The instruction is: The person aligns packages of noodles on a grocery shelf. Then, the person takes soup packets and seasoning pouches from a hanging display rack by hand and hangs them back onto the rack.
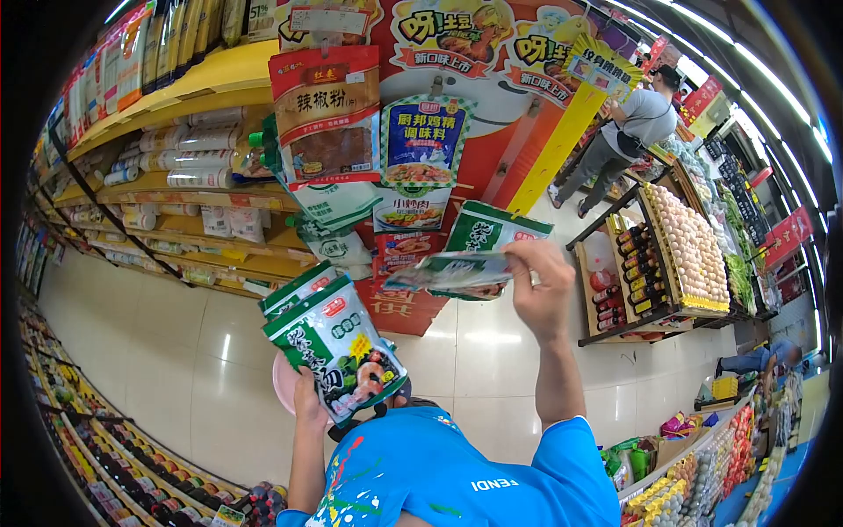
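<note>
My left hand [309, 400] is closed round the lower edge of some green-and-white seaweed soup packets [338, 351]; at least two overlap, the front one showing a bowl of soup with prawns. With fingers pinched, my right hand [540, 285] grips the edge of another packet [461, 270], tilted nearly flat so its print is hard to read. Just behind that one, a similar green packet [500, 227] hangs at the display panel. To its left hang a red chilli powder packet [327, 114] and a blue chicken seasoning packet [424, 140].
Yellow-edged shelves [176, 189] with bottles and bags rise on the left. At the right is an egg rack [685, 246] with dark bottles below. A person in grey [645, 119] stands beyond the panel. A pink round object [285, 382] shows behind my left hand.
</note>
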Motion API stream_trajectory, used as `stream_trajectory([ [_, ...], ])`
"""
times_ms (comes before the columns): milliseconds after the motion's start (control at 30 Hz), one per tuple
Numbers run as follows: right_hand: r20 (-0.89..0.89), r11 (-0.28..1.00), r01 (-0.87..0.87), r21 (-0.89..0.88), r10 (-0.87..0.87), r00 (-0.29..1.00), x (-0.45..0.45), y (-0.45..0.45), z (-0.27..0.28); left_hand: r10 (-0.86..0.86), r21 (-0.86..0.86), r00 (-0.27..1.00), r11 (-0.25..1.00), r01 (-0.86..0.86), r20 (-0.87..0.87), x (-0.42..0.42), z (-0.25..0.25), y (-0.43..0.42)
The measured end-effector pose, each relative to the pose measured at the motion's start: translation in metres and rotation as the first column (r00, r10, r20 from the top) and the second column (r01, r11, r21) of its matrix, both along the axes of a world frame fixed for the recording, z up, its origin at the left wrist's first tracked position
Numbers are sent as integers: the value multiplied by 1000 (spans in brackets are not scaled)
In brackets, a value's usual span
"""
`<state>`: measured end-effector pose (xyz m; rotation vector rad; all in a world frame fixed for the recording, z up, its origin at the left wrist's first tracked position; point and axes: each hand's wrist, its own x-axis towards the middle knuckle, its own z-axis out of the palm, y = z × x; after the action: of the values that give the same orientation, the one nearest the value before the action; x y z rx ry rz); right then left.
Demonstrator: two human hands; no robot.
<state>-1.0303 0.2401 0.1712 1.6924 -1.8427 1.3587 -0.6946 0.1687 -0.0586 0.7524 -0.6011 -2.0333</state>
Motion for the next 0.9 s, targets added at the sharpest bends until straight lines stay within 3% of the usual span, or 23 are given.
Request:
stream_trajectory([
  [167,-94,987,160,-3,-159,983,-40,-6,10,47,-20,999,999,-47,-4,6,3,3],
  [233,-228,976,215,-42,-218,949,-58,-14,10,49,10,998,999,-49,28,10,-2,3],
  [433,-172,966,259,-3,-256,951,-92,-36,-5,41,-2,999,999,-41,5,7,2,4],
  [500,-125,963,269,15,-265,956,-96,-41,-7,118,-55,991,992,-114,70,0,15,8],
  [900,-240,939,289,-187,-329,913,-99,-58,-20,99,-31,995,995,-98,29,5,11,7],
])
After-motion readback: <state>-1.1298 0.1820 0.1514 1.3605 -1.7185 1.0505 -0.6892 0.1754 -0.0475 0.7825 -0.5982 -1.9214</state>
